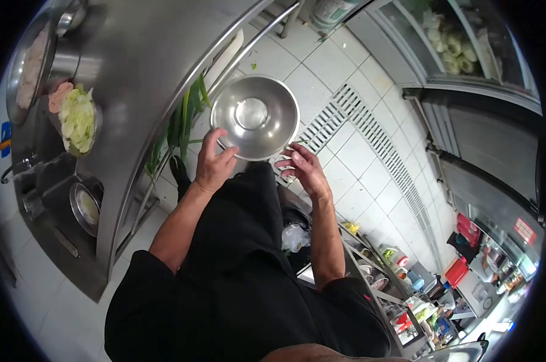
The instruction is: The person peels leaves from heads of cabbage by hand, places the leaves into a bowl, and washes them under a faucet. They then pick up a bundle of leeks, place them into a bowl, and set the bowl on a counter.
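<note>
A round steel bowl (250, 114) hangs in front of my apron, above the tiled floor, with nothing inside but reflections. My left hand (214, 161) grips its near left rim, thumb and fingers on the metal. At the near right rim is my right hand (304, 171), its fingers curled and fingertips right at the edge. Long green leaves (185, 117) with a white stalk (226, 58) lie along the counter rail, left of the bowl. A thin green strip (304, 142) shows beside my right fingertips.
A steel counter (140, 48) runs along the left, carrying a container of chopped pale-green vegetable (77, 120), pink minced food (60, 96) and a small round pan (87, 208). A floor drain grate (369, 114) curves across the tiles. Cabinets (484, 133) and a stocked shelf (381, 265) stand right.
</note>
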Demonstrator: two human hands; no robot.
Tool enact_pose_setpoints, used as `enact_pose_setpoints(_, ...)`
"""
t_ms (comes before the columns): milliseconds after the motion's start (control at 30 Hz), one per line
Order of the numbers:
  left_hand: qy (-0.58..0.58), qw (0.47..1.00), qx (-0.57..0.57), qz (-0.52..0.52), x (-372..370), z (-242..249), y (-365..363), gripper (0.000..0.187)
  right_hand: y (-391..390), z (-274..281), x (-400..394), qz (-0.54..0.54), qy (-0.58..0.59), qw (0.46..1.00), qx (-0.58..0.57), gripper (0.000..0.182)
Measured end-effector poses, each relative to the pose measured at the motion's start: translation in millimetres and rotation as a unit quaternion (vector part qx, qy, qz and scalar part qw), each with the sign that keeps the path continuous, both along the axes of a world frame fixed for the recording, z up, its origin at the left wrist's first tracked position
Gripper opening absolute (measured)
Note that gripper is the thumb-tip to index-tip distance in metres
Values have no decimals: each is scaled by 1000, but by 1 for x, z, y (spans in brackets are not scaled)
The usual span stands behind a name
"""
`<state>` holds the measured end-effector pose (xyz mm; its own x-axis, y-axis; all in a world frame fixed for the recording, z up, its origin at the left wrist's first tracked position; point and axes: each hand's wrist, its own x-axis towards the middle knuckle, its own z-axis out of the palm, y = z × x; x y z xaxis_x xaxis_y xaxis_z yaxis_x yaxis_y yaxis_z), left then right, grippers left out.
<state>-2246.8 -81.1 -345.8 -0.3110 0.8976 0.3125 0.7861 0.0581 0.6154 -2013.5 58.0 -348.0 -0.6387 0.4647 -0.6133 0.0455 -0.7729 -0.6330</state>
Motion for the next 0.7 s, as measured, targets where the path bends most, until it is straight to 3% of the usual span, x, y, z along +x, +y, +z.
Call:
enact_pose_setpoints(200, 19, 996, 68, -52, -9, 77, -37, 26, -44, 71, -42, -23, -37, 998, 42, 26)
enact_pose_setpoints(300, 26, 992, 115, -38, -23, 111, -62, 26, -66, 100, -64, -45, -11, 999, 21, 16)
enact_pose_setpoints(467, -6, 991, 126, -32, -71, 155, -132, 46, -109, 141, -112, -33, -48, 998, 29, 22)
enact_pose_setpoints(500, -35, 988, 154, -2, -85, 159, -149, 45, -116, 145, -117, -28, -52, 998, 33, 24)
enact_pose_setpoints(600, 48, 987, 89, 128, -180, 174, -227, 27, -140, 128, -107, -50, -94, 993, 44, 27)
enact_pose_setpoints(667, -20, 957, 105, 270, -270, 149, -281, 20, -158, 113, -83, -81, -144, 985, 40, 20)
enact_pose_setpoints(700, -186, 897, 101, 388, -314, 138, -302, 17, -168, 96, -60, -100, -166, 981, 34, 17)
